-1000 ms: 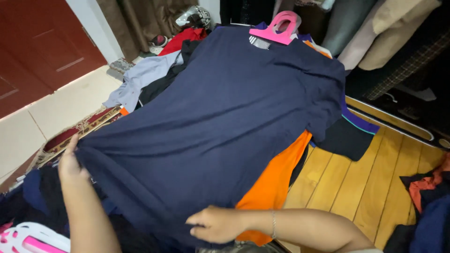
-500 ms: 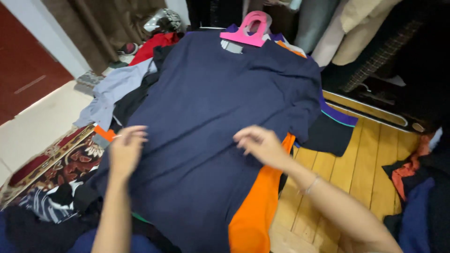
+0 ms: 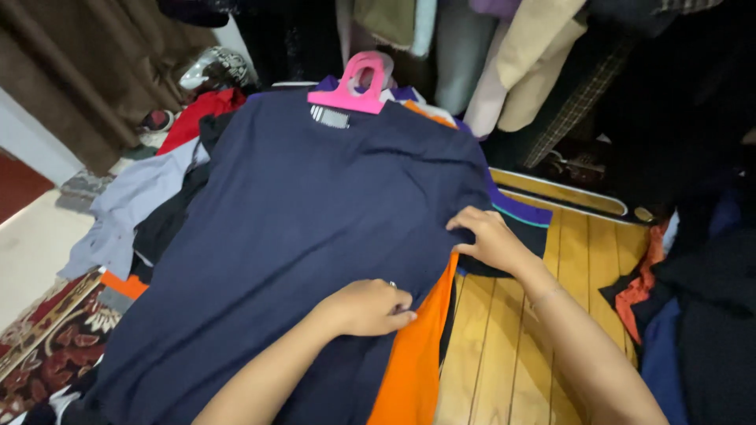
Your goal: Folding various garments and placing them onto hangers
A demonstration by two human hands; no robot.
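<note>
A navy T-shirt (image 3: 291,236) lies spread flat on top of a pile of clothes, its collar on a pink hanger (image 3: 350,88). My left hand (image 3: 366,307) is curled on the shirt's right side edge, pinching the fabric just above an orange garment (image 3: 413,354). My right hand (image 3: 488,238) grips the shirt's right sleeve area, where a purple and black garment (image 3: 516,212) shows underneath.
A light wooden floor (image 3: 543,315) lies to the right, with dark and red clothes (image 3: 685,299) heaped on it. Hanging garments (image 3: 520,71) fill the back. Grey (image 3: 130,208) and red (image 3: 197,118) clothes and a patterned rug (image 3: 47,338) lie at left.
Both hands have moved from the middle and left of the navy shirt to its right edge and closed on the fabric. The view has shifted closer and to the right.
</note>
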